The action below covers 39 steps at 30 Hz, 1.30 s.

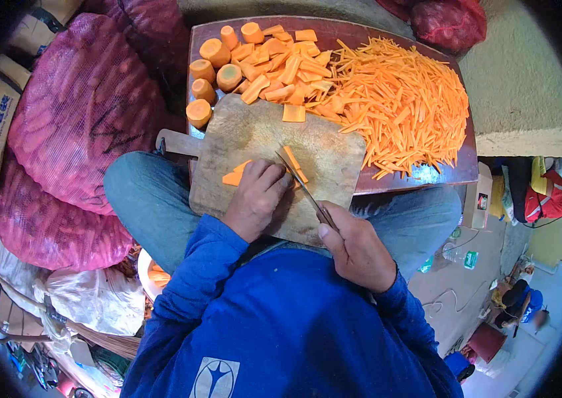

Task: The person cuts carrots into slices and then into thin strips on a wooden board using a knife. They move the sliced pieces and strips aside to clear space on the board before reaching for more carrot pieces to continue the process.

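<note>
A worn wooden cutting board (234, 132) rests across my lap, its handle pointing left. My right hand (358, 247) is wrapped round the handle of a knife (304, 186), whose blade lies over the board beside cut carrot strips (294, 161). My left hand (261, 196) is closed, knuckles up, just left of the blade; its fingertips press on carrot, mostly hidden beneath them. Flat carrot slices (233, 178) stick out on the left of this hand. One square carrot slice (294, 113) lies at the board's top edge.
Beyond the board, a low dark table (374, 30) holds carrot chunks (214, 52), carrot slices (287, 66) and a large heap of carrot sticks (403, 106). Red mesh sacks (85, 113) stand at the left. A person (523, 302) is at the far lower right.
</note>
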{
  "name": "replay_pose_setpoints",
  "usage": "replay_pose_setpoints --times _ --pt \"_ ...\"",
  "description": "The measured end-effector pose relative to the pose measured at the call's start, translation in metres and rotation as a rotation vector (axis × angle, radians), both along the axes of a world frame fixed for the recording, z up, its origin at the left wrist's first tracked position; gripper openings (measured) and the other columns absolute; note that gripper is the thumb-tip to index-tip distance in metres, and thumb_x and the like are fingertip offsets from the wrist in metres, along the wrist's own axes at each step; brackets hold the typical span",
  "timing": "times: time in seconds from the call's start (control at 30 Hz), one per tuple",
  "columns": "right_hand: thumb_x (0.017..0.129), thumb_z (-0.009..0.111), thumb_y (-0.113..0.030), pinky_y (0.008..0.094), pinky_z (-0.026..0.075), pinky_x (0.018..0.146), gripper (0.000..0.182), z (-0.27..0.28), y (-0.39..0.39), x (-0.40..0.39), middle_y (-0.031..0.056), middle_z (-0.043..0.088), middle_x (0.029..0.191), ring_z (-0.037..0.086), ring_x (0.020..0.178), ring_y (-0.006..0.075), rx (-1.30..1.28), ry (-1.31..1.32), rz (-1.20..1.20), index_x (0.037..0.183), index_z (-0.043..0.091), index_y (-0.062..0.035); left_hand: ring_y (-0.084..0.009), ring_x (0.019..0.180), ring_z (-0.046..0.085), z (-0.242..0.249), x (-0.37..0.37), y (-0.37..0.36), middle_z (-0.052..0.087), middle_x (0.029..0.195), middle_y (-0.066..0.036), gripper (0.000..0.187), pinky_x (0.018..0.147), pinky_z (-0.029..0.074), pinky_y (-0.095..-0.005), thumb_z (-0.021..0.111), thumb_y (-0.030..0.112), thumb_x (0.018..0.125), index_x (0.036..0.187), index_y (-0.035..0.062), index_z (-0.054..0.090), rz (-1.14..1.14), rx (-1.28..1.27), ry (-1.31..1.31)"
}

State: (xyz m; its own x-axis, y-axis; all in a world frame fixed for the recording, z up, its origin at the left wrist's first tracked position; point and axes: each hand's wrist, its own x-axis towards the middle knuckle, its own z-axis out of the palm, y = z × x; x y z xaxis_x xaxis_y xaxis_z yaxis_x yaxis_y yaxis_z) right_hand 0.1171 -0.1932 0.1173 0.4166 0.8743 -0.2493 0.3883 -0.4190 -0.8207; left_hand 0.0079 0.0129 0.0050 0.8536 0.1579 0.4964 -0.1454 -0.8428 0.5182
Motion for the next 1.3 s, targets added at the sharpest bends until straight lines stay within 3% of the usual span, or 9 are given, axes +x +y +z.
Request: replay_pose_setpoints --times 0.13,0.57,0.67,0.73,0.9,1.3 --pt "0.108 0.059 -0.016 0.0582 0.055 0.08 0.032 -0.02 0.007 -0.001 0.0326 0.07 0.101 0.069 0.093 0.0548 -0.015 -0.008 -0.004 0.134 0.056 0.0014 -0.0346 0.106 0.062 0.0 -0.004 0.001 0.065 0.109 -0.014 0.035 0.092 0.051 -0.0473 0.076 0.005 0.078 0.112 -0.0042 0.071 -0.023 0.021 0.016" --pt "0.105 0.061 -0.013 0.0563 0.054 0.08 0.031 -0.004 0.0 -0.001 0.0325 0.07 0.101 0.071 0.094 0.0515 0.049 -0.018 -0.01 0.133 0.058 0.0001 -0.0363 0.106 0.06 -0.002 -0.007 -0.002 0.064 0.108 -0.015 0.034 0.095 0.05 -0.0477 0.074 0.008 0.08 0.112 -0.0033 0.071 0.021 0.014 0.001" --pt "0.105 0.062 -0.013 0.0569 0.054 0.078 0.031 -0.02 0.005 -0.004 0.0325 0.07 0.099 0.071 0.092 0.052 0.069 -0.09 0.028 0.133 0.057 0.0005 -0.0356 0.104 0.06 0.005 -0.009 0.0 0.064 0.106 -0.013 0.032 0.097 0.049 -0.0485 0.074 0.009 0.08 0.109 -0.0025 0.072 0.008 0.05 0.027" --pt "0.105 0.062 -0.013 0.0574 0.054 0.076 0.031 -0.018 0.015 0.0 0.0325 0.07 0.095 0.071 0.09 0.052 -0.062 -0.012 0.027 0.132 0.056 0.0004 -0.035 0.103 0.06 0.005 -0.01 -0.001 0.064 0.105 -0.013 0.031 0.098 0.049 -0.0491 0.074 0.009 0.079 0.108 -0.0022 0.073 0.023 0.059 0.027" --pt "0.106 0.061 -0.014 0.0586 0.054 0.075 0.029 -0.013 0.014 0.002 0.0324 0.07 0.09 0.07 0.088 0.0543 0.035 -0.03 0.027 0.129 0.056 0.0012 -0.0335 0.103 0.06 0.003 -0.01 0.0 0.064 0.102 -0.011 0.029 0.1 0.047 -0.0507 0.073 0.01 0.079 0.106 -0.0012 0.074 0.058 0.072 0.026" --pt "0.108 0.059 -0.02 0.0632 0.052 0.077 0.033 -0.018 0.024 0.001 0.0354 0.069 0.092 0.069 0.09 0.0564 -0.027 -0.055 0.071 0.132 0.054 0.0017 -0.0344 0.105 0.062 -0.005 -0.01 -0.001 0.066 0.105 -0.013 0.032 0.108 0.045 -0.0545 0.08 0.007 0.073 0.104 -0.0011 0.074 0.099 0.091 -0.016"
